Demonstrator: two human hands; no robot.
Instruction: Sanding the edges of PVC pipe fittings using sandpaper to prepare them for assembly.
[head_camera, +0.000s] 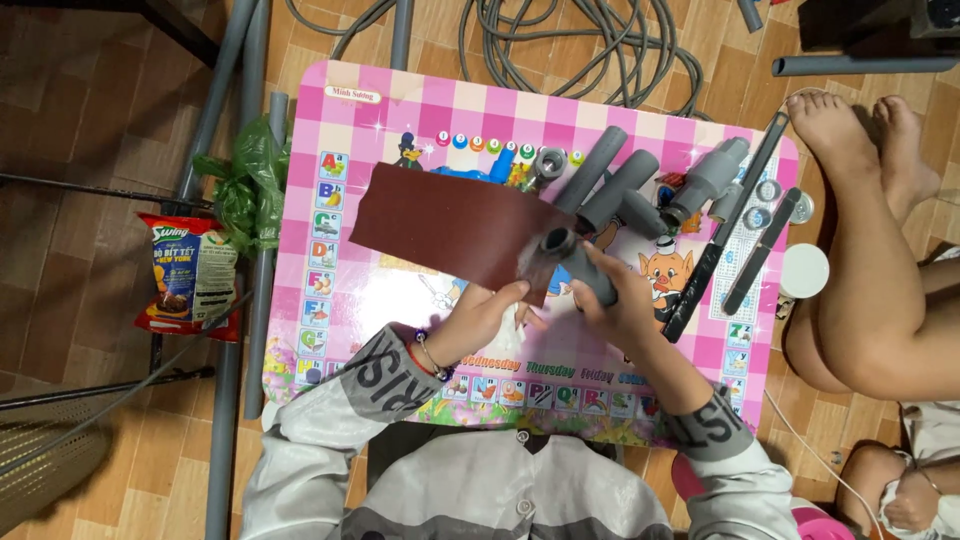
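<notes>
My right hand (625, 310) grips a short grey plastic pipe piece (580, 262) over a small pink checked table (420, 110). My left hand (485, 310) pinches the near corner of a dark brown sheet of sandpaper (445, 220), whose corner wraps against the open end of the pipe piece. The rest of the sheet lies flat on the table to the left. Both forearms wear grey and white sleeves.
Several grey pipe pieces and fittings (625, 185) lie at the table's far right, with two dark flat bars (735, 225) and small round parts (768, 190). Another person's bare legs and feet (850, 200) are at the right. A snack bag (190, 275), green plastic bag (245, 185), long pipes and hoses surround the table.
</notes>
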